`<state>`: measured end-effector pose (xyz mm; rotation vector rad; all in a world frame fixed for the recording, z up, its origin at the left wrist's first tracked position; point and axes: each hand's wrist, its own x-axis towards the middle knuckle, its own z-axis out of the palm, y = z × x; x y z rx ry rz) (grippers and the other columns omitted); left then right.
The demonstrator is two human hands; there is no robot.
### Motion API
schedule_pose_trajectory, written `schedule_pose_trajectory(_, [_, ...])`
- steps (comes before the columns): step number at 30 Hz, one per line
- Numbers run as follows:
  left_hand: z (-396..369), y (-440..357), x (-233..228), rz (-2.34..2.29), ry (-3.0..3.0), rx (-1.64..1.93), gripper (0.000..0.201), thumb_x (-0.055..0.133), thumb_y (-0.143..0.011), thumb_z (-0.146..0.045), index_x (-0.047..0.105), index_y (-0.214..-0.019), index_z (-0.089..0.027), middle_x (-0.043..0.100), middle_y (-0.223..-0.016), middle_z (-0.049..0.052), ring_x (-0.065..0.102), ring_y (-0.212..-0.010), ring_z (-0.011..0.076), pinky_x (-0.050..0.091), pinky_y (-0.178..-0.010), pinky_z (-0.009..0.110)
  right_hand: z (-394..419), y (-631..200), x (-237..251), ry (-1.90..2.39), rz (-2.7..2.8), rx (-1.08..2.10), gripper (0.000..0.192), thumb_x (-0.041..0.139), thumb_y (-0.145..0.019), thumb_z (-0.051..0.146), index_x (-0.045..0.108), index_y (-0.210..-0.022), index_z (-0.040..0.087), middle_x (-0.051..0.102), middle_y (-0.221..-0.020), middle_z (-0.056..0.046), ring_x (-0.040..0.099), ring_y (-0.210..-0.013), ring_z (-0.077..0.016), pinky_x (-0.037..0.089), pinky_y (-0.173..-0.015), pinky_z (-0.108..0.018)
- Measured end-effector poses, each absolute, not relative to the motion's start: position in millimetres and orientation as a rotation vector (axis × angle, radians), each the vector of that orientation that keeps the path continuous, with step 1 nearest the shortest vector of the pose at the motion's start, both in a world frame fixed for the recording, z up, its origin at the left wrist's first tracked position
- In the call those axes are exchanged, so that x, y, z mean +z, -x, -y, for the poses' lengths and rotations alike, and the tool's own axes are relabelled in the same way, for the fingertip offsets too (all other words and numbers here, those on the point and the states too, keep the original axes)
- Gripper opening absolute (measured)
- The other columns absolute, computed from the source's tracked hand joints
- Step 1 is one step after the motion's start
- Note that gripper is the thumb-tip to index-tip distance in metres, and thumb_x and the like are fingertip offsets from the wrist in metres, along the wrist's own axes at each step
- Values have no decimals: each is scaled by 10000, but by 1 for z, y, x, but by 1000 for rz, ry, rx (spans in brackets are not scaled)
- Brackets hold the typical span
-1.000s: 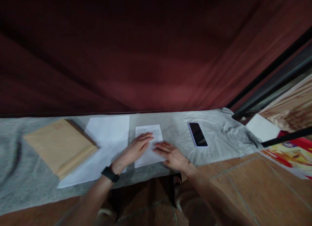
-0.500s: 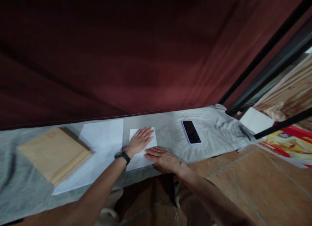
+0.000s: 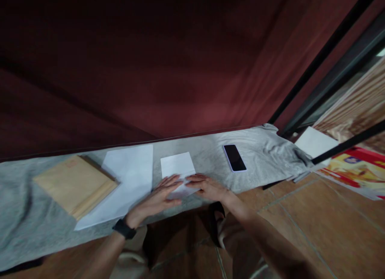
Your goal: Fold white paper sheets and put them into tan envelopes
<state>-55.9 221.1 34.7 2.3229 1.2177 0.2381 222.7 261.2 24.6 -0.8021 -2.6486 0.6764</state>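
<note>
Curtain (image 3: 168,66) of dark red cloth fills the upper two thirds of the frame. Below it a grey cloth (image 3: 264,158) runs as a band from the left edge to right of centre, spread over a brown tiled floor (image 3: 303,215) seen at lower right.

On the cloth at left lies a tan envelope stack (image 3: 75,184). Just beside it, toward centre, lies a large white sheet (image 3: 126,178), flat. A dark phone (image 3: 235,158) lies screen up right of centre, apart from both hands. At the right edge: a further white paper (image 3: 315,142) and a red and yellow printed sheet (image 3: 357,170).

Folded white paper (image 3: 177,168), centre frame, on the grey cloth. It is a small pale rectangle, smaller than the sheet beside it, its far half flat and bare, its near edge slightly raised under the fingers.

Left hand (image 3: 156,199), a black wristband (image 3: 124,229) on its wrist, rests with fingers spread and palm down at the near left corner of the folded paper. Right hand (image 3: 207,187) lies likewise flat at the near right corner. The fingertips nearly meet. Neither hand is closed round anything; both press or touch only.

Judged handling: light, thin, limp, readily creased or torn, and apt to slide on the cloth. Best taken by an edge or corner, pinched lightly, with the other hand holding it flat.
</note>
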Motion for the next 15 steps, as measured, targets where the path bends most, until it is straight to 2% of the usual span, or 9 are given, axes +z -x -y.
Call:
schedule_pose_trajectory(3, [-205,58,41,-1237,-2338,206,743,720,-853,-454,441,-1525,-305,328,-1656,62,268,-1538,277,231,-1259,492,-265,-224,25,849,2561,793,364,679,-902,153,730,-1242,274,634,-1419,-31,559,-1344,-184,385,-1190,-351])
schedule_pose_trajectory(8, [-210,66,38,-1336,-2303,392,472,608,-909,-267,619,-1380,-268,529,-1531,53,487,-1415,215,393,-1189,393,-274,-226,31,923,2416,1033,268,632,-937,208,767,-1165,246,717,-1293,-37,648,-1223,-199,473,-1093,-331])
schedule_pose_trajectory(12, [-219,71,40,-1408,-2173,523,352,547,-934,-341,722,-1225,-246,675,-1367,51,616,-1278,224,462,-1119,367,-281,-226,35,1057,2345,1106,248,585,-958,267,781,-1097,204,782,-1087,-43,715,-1005,-214,540,-891,-302])
schedule_pose_trajectory(15, [-225,69,41,-1558,-1960,582,356,529,-923,-415,763,-1103,-216,776,-1137,65,717,-1034,240,546,-943,342,-288,-222,33,1203,2306,1058,240,581,-955,304,782,-956,173,764,-842,-24,687,-764,-179,499,-692,-249])
